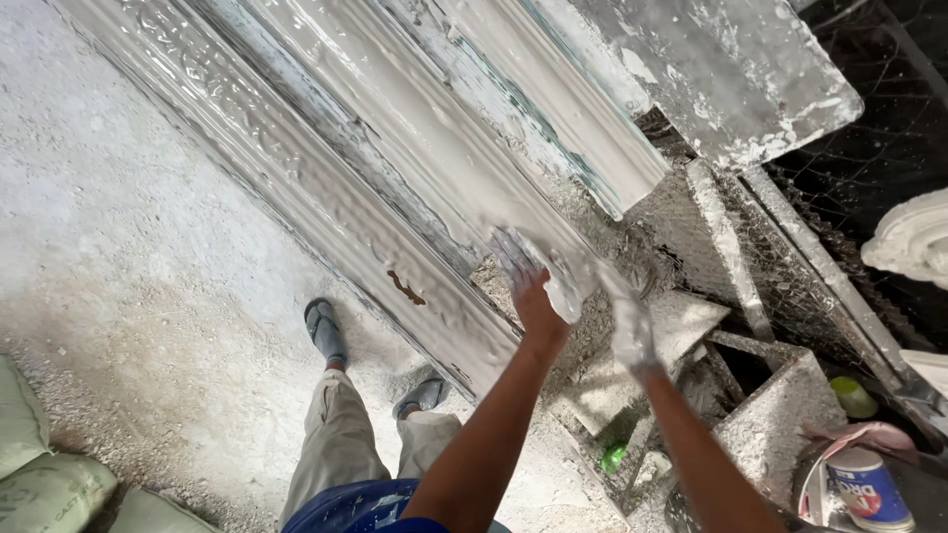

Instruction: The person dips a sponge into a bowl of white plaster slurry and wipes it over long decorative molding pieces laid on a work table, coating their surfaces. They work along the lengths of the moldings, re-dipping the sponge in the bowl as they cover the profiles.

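**Wet plaster being worked at the end of a long mould**

At the centre of the frame, both hands press on wet white plaster point(434, 158) lying in a long moulding form point(326, 197) that runs from the upper left down to the middle. The left hand point(528, 281) lies flat with fingers spread wide on the plaster's lower end, holding nothing; the right hand point(627, 321), thickly coated in white, sits just beside it, and I cannot tell whether its fingers curl around anything. Below the form's end lie rubble and wire mesh point(691, 227). A plaster-crusted slab point(731, 69) rests at upper right, and a tin point(869, 489) stands at lower right (its lid looks off). Sandalled feet point(326, 331) stand on the dusty floor point(118, 227), with sacks point(44, 474) at lower left.

Uneven pressure could smear or thin the plaster at the end, leaving a ragged edge, I judge. Slick hands might slip toward the mesh and get scratched, and loose grit near the form could be dragged into the wet surface.
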